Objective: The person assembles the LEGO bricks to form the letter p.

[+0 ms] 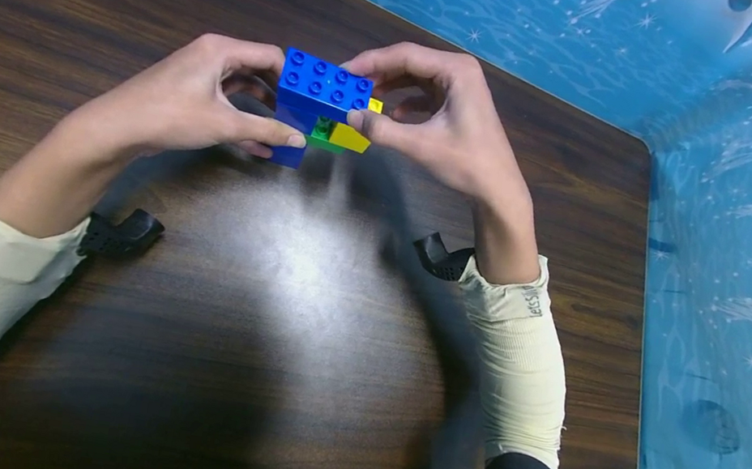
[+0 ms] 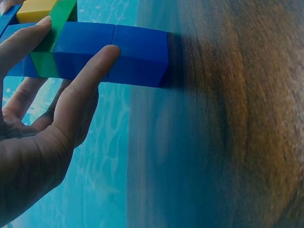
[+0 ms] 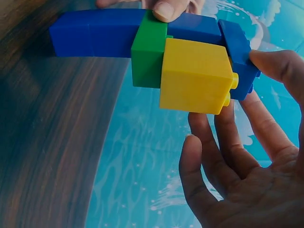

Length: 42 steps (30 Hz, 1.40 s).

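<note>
A stack of toy building bricks stands upright on the table. Two blue bricks [image 2: 137,54] form its base, below a green brick [image 3: 145,61]. Side by side above the green one are a yellow brick [image 3: 194,73] and another blue brick [image 3: 202,29]. My left hand [image 1: 187,98] grips the stack, its thumb on the near side and the other fingers behind. At the top, my right hand [image 1: 447,110] pinches a long blue eight-stud brick [image 1: 326,85] between thumb and fingers. In the right wrist view this brick leans slightly against the stack's line.
The dark wood-grain table [image 1: 178,367] spreads around both arms. A blue sea-patterned wall [image 1: 721,338] runs along its far and right edges. A black wrist-worn device [image 1: 125,232] sits at the left cuff, another black device [image 1: 442,257] at the right.
</note>
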Available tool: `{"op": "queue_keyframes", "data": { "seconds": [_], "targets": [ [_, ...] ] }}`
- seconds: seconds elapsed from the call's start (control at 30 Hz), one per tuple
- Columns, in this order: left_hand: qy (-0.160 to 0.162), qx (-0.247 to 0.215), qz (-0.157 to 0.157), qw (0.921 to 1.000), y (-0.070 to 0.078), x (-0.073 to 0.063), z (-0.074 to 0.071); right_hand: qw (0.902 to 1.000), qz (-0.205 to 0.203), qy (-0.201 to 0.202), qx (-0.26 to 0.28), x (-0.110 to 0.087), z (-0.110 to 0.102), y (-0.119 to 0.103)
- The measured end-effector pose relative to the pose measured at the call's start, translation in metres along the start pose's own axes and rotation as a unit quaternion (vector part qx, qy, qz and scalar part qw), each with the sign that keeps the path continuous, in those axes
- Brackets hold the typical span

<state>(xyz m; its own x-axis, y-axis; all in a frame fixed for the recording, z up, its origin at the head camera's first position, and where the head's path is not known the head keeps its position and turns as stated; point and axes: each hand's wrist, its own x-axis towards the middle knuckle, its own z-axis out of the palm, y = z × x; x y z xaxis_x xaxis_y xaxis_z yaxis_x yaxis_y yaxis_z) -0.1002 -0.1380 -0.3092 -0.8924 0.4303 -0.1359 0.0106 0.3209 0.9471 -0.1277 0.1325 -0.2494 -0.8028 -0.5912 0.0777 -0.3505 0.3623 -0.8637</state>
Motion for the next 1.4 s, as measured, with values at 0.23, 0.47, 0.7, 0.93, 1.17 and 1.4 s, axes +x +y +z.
{"op": "queue_keyframes", "data": {
  "seconds": [0.23,0.47,0.7,0.93,1.17,1.4],
  "targets": [
    [0.001,-0.002,0.001,1.0,-0.0005,0.0008,-0.0004,0.9997,-0.005,-0.007,-0.022,0.0018,-0.0007,-0.0031],
    [0.001,-0.001,-0.003,1.0,-0.0006,0.0017,0.0003,0.9989,-0.012,-0.013,-0.043,0.0026,-0.0014,-0.0066],
    [-0.004,0.004,0.003,1.0,-0.0001,0.0008,0.0002,0.9978,-0.023,-0.02,-0.059,0.0051,-0.0022,-0.0069],
    [-0.005,0.01,0.004,0.9999,0.0003,0.0012,0.0004,0.9958,-0.035,-0.034,-0.078,0.0091,-0.005,-0.0068],
    [-0.004,0.016,0.007,0.9998,0.0022,0.0009,0.0017,0.9927,-0.045,-0.037,-0.106,0.0096,-0.0075,-0.0073],
    [-0.001,0.018,0.0,0.9998,0.0021,-0.001,0.0017,0.9926,-0.052,-0.043,-0.101,0.0098,-0.0054,-0.0073]
  ]
}}
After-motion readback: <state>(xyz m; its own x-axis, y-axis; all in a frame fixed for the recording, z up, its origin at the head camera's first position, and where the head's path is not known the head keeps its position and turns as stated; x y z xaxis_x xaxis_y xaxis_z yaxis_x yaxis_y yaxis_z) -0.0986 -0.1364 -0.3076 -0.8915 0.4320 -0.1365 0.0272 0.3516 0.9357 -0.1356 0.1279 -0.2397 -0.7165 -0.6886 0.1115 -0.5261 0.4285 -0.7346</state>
